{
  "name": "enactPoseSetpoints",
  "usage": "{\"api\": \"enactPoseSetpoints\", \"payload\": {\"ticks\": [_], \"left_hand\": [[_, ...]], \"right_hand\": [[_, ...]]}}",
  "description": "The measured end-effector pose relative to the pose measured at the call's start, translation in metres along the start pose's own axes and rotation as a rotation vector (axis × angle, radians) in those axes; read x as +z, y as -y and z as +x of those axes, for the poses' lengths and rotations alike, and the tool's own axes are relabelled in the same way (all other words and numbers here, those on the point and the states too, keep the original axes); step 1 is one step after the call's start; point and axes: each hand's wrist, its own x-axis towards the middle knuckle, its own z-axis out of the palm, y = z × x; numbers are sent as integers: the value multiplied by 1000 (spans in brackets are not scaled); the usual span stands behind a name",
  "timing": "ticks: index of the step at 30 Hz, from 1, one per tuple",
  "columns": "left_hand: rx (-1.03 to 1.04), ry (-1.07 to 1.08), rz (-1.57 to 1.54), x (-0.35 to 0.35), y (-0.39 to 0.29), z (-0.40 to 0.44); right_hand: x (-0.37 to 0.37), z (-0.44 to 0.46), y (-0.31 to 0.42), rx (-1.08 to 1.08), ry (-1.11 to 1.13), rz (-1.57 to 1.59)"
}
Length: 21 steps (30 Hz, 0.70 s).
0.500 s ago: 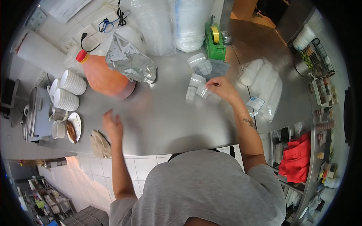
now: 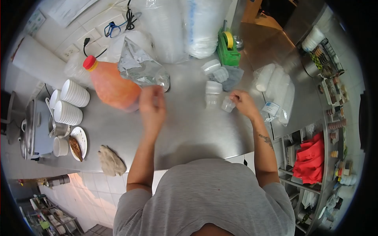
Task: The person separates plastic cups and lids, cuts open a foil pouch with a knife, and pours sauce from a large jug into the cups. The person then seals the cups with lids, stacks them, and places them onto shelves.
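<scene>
Tiled floor (image 2: 104, 196), wall (image 2: 95, 19) apparently white-tiled

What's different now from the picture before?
The left hand swung forward and rightward, from near the crumpled beige cloth to close by the orange-filled plastic jug. The right hand, already pinching a small clear plastic cup, drew it rightward from the other clear plastic cups. The cloth and jug stayed put.

Small cups (image 2: 213, 87) lie before the tape dispenser (image 2: 228, 58).

A heathered grey shirt (image 2: 189, 196) with short sleeves (image 2: 132, 208) fills the bottom centre, marked by one tiny reddish speck (image 2: 219, 189); a dark tattoo (image 2: 266, 141) marks the right forearm (image 2: 258, 129).
</scene>
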Motion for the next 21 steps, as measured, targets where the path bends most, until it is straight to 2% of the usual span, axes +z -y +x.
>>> {"api": "enactPoseSetpoints", "payload": {"ticks": [3,6,9,12,15,18,20,21], "left_hand": [[-232,-186,8,-44,13,14],[-476,-63,-110,-50,55,7],[-412,87,22,-15,82,-4],[-337,-26,62,4,72,-11],[-325,154,162,-2,53,-20],[-406,222,145,-7,49,-29],[-412,102,123,-21,54,-29],[-415,39,111,-27,56,-26]], "right_hand": [[-3,-1,6,-9,-22,-9],[-4,3,16,52,18,31],[-3,5,29,58,35,59],[-5,2,44,52,13,66],[-8,-7,46,-5,-58,49],[-9,-9,39,-117,-155,-35],[-6,-8,24,-256,-255,-131],[-9,-9,22,-246,-245,-102]]}}
